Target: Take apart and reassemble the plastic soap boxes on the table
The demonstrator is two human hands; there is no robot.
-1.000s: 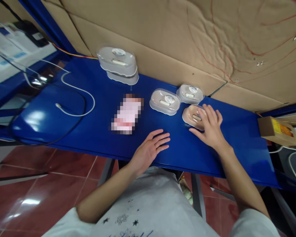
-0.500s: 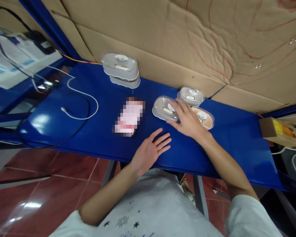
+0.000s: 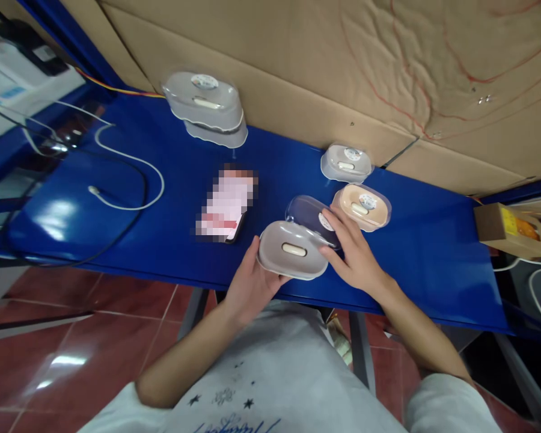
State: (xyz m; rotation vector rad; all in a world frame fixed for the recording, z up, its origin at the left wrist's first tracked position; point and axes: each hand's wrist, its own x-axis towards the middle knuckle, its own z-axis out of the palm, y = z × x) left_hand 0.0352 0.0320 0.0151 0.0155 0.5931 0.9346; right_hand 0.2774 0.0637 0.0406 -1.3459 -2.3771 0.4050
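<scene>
A grey oval container (image 3: 275, 249) with a white pill-shaped handle in its middle is gripped at its left end by my left hand (image 3: 250, 288). My thumb lies over its rim and the fingers go underneath, partly hidden. My right hand (image 3: 356, 255) holds a clear plastic cover (image 3: 304, 213) with a round sticker, tilted just behind the grey container. The cover is off the container, though their edges overlap in view. Beyond my right hand sits a peach-coloured container (image 3: 374, 207) under its clear cover, with a smaller grey covered container (image 3: 342, 168) behind it.
Two grey covered containers (image 3: 205, 105) are stacked at the back left of the blue table (image 3: 270, 159). A phone with a blurred screen (image 3: 228, 204) lies left of my hands. White cable (image 3: 155, 198) curls farther left. A cardboard box (image 3: 500, 231) stands at the right.
My right hand moved left from the peach container to the larger grey one. That container came toward me into my left hand, which closed on it, and its clear cover came off.
</scene>
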